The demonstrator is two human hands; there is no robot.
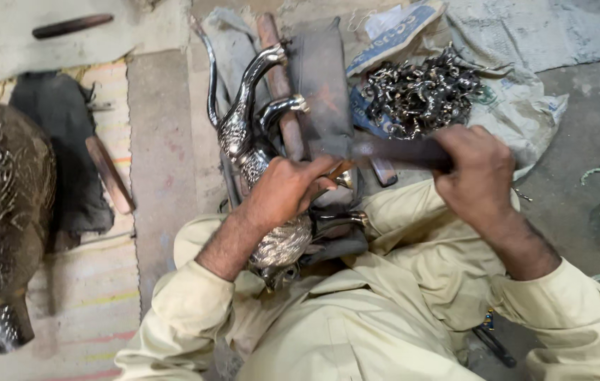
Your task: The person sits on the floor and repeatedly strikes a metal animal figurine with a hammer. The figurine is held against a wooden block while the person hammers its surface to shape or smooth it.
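Viewing from the head camera: the left hand (287, 189) is closed around a thin metal punch (339, 169), tip set against a silvery bird-shaped figure (258, 152) lying across the lap on a dark pad (321, 77). The right hand (475, 175) is clenched on a dark hammer handle (399, 152). Judged step: chasing surface detail; the next strike calls for a steady punch. Figure is polished, scale-textured, long-necked. A heap of small shiny metal parts (420, 92) rests on sacking beyond.

A seated worker's left hand (287, 189) steadies a silvery metal bird figure (250, 152) at centre while the right hand (476, 173) grips a dark tool handle (395, 152); small metal castings (420, 92) are heaped at one o'clock.
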